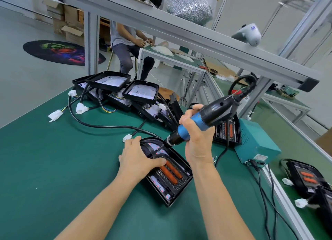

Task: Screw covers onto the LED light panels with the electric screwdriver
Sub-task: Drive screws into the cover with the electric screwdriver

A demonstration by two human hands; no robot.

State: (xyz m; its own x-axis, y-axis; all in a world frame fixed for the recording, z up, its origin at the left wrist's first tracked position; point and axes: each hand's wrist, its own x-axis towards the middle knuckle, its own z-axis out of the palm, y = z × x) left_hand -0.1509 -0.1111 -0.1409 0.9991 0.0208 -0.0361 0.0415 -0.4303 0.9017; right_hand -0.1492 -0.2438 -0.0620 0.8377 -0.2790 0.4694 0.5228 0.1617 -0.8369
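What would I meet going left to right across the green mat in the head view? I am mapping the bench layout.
Loose white connector → left hand → LED light panel being worked on → right hand gripping the electric screwdriver → teal power box → finished panel at the right edge.

Both forearms are bare from the bottom edge of the view up to the wrists, with no sleeves showing. The left hand and right hand wear no gloves, rings, watch or wristband.
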